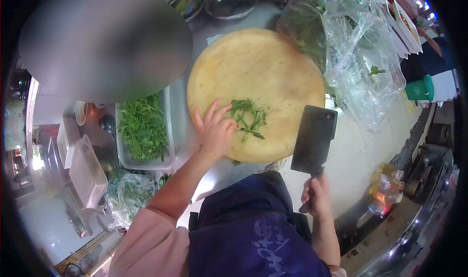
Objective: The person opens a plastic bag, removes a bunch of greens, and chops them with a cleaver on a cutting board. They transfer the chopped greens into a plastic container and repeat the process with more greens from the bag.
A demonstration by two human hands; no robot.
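Observation:
A round wooden chopping board [263, 62] fills the middle of the view. Chopped green leaves and stems [251, 116] lie in a small heap on its lower half. My left hand [217, 130] rests at the board's lower left edge, fingers spread, its fingertips beside the heap. To the right of the board, my right hand [317, 194] is closed round the handle of a black cleaver [314, 138]. The cleaver's broad blade points upward, near the board's right edge. A clear plastic container [170, 152] of cut greens [141, 126] stands left of the board.
A large clear plastic bag [360, 67] of greens sits at the upper right. Metal bowls [231, 4] are behind the board. Bagged greens [129, 194] and an empty-looking plastic tray [87, 172] lie at the left. Oil bottles [387, 187] stand at the right.

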